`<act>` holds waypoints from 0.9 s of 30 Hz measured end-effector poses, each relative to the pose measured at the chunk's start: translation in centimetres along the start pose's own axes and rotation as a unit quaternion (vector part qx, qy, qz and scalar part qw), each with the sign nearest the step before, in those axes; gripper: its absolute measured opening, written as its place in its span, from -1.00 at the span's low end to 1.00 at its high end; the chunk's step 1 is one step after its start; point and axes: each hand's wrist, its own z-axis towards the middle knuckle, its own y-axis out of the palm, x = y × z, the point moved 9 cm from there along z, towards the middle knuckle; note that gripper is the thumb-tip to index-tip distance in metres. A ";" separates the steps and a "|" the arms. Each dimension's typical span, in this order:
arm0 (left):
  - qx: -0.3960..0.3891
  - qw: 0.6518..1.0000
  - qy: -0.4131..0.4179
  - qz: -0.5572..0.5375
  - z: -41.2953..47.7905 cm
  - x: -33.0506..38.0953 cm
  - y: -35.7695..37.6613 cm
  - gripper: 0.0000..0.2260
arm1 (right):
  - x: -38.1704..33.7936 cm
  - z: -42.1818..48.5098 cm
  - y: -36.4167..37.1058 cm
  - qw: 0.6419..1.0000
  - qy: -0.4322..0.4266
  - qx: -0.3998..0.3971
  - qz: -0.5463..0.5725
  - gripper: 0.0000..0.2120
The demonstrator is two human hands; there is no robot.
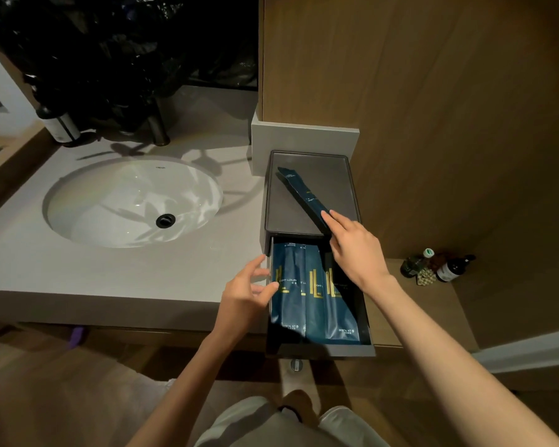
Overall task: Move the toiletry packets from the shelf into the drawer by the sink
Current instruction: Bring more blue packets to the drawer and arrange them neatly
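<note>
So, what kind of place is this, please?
Probably a hotel bathroom: a white oval sink set in a pale counter, dark blue dental-kit packets in a grey pull-out drawer, and small toiletry bottles nearby.

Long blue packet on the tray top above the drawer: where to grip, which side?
Pinch the long blue packet at its near end, coming from the front right: it lies flat and diagonal, that end reaching the front edge of the tray top, at the right hand.
</note>
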 end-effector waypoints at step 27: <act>-0.212 0.947 0.222 0.095 3.9 13.4 1.7 -0.84 | -0.5 -7.6 -10.4 0.962 -0.113 0.247 0.035 -0.63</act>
